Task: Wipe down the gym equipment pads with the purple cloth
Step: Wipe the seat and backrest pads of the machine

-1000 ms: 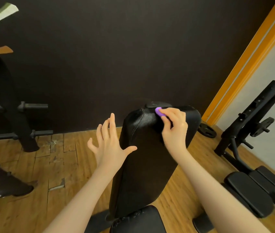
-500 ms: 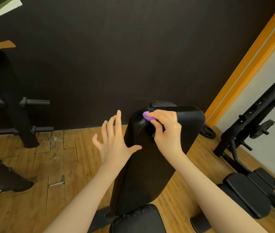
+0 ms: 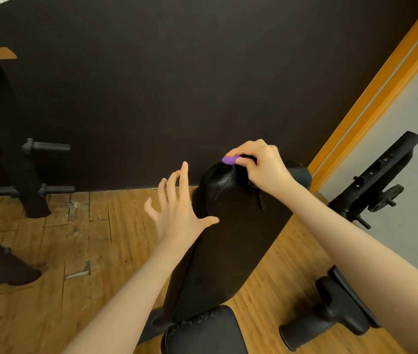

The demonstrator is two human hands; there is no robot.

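Right now my right hand [image 3: 263, 166] pinches purple cloth [image 3: 231, 159], fingers curled round it, at top edge of upright back pad [image 3: 228, 241]. Only small bunch of cloth shows past fingertips; rest hidden in grip. Left hand [image 3: 177, 208] spread, holds nothing, just left of pad; can't tell whether thumb touches it. I judge cloth soft, light, limp: best kept bunched under fingertips. Pad looks smooth, firm, stitched seam below right hand. Seat pad [image 3: 202, 330] nearer me, below hands. No readable writing or brand anywhere.
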